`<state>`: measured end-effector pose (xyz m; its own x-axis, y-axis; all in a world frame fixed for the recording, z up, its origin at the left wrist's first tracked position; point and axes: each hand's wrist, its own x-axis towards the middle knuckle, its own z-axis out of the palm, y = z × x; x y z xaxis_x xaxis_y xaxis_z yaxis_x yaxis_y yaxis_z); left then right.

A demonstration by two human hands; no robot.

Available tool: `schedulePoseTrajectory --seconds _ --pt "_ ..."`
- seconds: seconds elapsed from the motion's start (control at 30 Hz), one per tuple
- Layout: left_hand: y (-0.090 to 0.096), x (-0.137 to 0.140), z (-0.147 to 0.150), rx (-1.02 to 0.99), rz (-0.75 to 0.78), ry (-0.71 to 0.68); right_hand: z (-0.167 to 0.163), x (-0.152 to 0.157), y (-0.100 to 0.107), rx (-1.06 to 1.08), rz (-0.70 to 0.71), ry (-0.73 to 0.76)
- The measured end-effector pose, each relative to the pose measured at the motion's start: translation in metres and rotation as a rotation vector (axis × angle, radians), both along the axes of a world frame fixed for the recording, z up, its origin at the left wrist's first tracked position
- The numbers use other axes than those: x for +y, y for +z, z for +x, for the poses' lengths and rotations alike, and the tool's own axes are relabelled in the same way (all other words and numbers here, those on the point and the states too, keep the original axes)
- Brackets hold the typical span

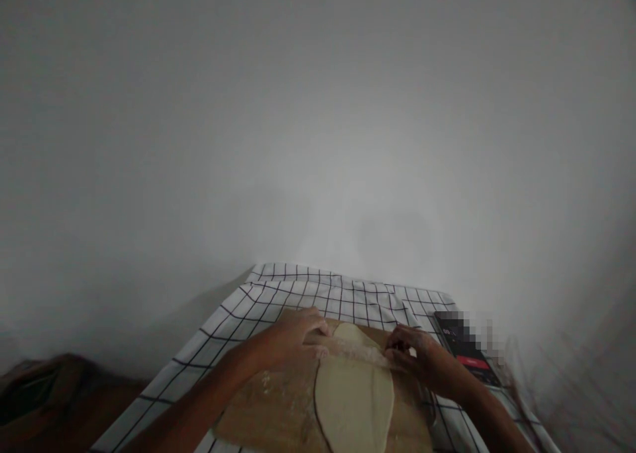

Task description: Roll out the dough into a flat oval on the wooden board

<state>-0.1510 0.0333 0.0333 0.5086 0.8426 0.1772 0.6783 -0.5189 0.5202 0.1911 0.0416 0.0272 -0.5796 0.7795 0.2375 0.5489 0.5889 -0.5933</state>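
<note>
A flat sheet of pale dough (354, 400) lies lengthwise on a wooden board (278, 400) dusted with flour. Across the far part of the dough rests a floury rolling pin (355, 352). My left hand (305, 330) is closed around the pin's left end, and my right hand (408, 350) grips its right end with curled fingers. Part of the dough shows beyond the pin, while the longer part stretches toward me and runs out of the picture at the bottom.
Under the board is a white tablecloth (238, 317) with a dark grid pattern. A dark flat package or device with a red band (470, 360) lies to the right. Behind the table rises a pale wall (318, 142). A brown wooden object (44, 393) stands lower left.
</note>
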Motion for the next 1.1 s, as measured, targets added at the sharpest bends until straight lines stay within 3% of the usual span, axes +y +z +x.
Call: schedulePoseTrajectory --seconds 0.23,0.43,0.7,0.8,0.97,1.1 --pt "-0.009 0.011 0.003 -0.102 -0.009 0.055 0.007 0.015 -0.012 0.019 0.151 -0.164" --pt "-0.008 0.011 0.002 -0.103 0.042 0.017 0.006 0.012 -0.013 0.045 0.058 -0.085" --pt "-0.004 0.006 -0.001 -0.109 -0.047 -0.040 0.010 0.011 -0.016 0.056 0.056 0.000" --pt "-0.005 0.008 -0.002 -0.097 -0.039 -0.030 0.007 0.014 -0.020 0.065 0.099 -0.042" --pt "-0.015 0.018 -0.002 -0.021 0.137 0.077 -0.007 0.019 -0.029 0.047 0.252 -0.150" --pt "-0.020 0.021 0.000 -0.043 0.230 0.211 -0.008 0.022 -0.034 0.007 0.324 -0.345"
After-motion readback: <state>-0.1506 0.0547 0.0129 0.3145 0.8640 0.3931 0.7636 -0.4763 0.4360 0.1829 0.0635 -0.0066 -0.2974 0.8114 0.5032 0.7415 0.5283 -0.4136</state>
